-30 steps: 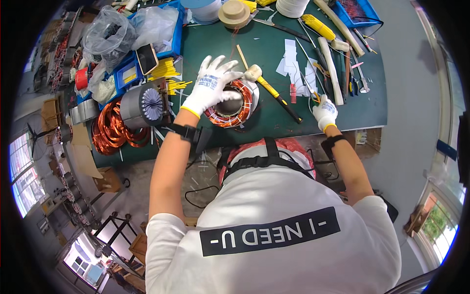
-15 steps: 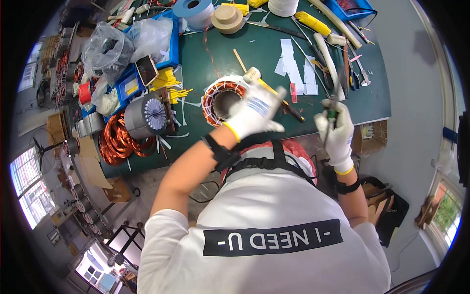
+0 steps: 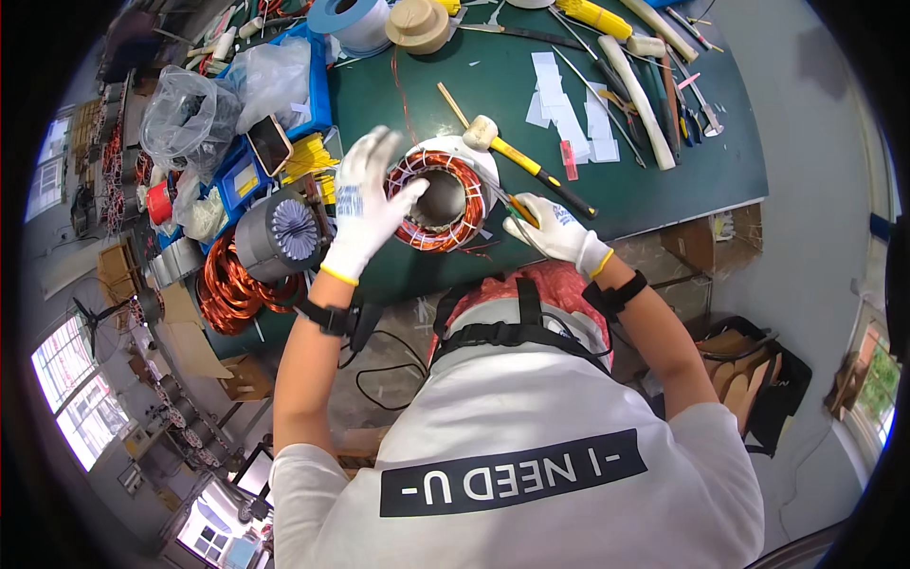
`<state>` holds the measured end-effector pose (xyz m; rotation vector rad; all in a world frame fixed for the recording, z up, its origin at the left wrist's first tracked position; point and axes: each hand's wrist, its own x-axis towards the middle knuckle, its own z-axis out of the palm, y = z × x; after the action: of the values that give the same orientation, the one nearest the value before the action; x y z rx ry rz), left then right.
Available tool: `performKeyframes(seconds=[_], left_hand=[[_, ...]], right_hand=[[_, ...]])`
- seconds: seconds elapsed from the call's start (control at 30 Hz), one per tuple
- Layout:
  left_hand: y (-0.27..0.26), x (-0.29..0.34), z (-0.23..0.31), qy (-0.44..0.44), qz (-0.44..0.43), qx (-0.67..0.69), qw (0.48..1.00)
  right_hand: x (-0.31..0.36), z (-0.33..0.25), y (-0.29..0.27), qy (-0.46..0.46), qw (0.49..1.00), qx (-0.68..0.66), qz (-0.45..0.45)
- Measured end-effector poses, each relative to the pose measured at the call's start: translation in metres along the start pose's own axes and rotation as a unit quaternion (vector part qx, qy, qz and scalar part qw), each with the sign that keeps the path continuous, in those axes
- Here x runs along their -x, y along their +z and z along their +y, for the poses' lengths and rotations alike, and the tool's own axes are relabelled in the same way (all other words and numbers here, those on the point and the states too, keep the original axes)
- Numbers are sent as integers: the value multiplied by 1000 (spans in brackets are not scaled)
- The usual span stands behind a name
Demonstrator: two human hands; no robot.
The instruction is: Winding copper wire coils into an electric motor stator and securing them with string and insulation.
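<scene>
A ring-shaped motor stator point(image 3: 462, 230) wound with copper wire and laced with white cord lies on the green table in front of me. My left hand point(image 3: 365, 204), in a white glove, is open at its left side, thumb reaching over the winding. My gloved right hand point(image 3: 555, 230) closes around a slim metal hand tool point(image 3: 519, 211) with green and orange on its handle. The tool's tip points at the right rim of the stator; whether it touches cannot be told. Just behind the stator lies a mallet point(image 3: 482, 134) with a pale head and a yellow-black handle.
A grey motor housing point(image 3: 270, 237) and coiled copper wire point(image 3: 227, 294) sit on the left, near blue bins point(image 3: 320, 81) with plastic bags. White paper strips point(image 3: 565, 119), a red cutter point(image 3: 569, 159) and several tools lie right. Spools point(image 3: 417, 27) stand at the back.
My left hand has moved left, from above the stator to its left side. My right hand has brought the tool down and left to the stator's right side.
</scene>
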<state>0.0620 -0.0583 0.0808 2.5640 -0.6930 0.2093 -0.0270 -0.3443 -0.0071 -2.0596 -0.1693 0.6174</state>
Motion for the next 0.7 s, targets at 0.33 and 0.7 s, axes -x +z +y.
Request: performKeyframes(seconds=[0.33,0.7], left_hand=[[46,21,-30,-185,-70,255,946],[46,18,-25,-201,-64,258,943]], right_hand=[[-23,-4,-7,-12,994,-105,-38],[-24,-3,-13,-23,996,-77,-36]])
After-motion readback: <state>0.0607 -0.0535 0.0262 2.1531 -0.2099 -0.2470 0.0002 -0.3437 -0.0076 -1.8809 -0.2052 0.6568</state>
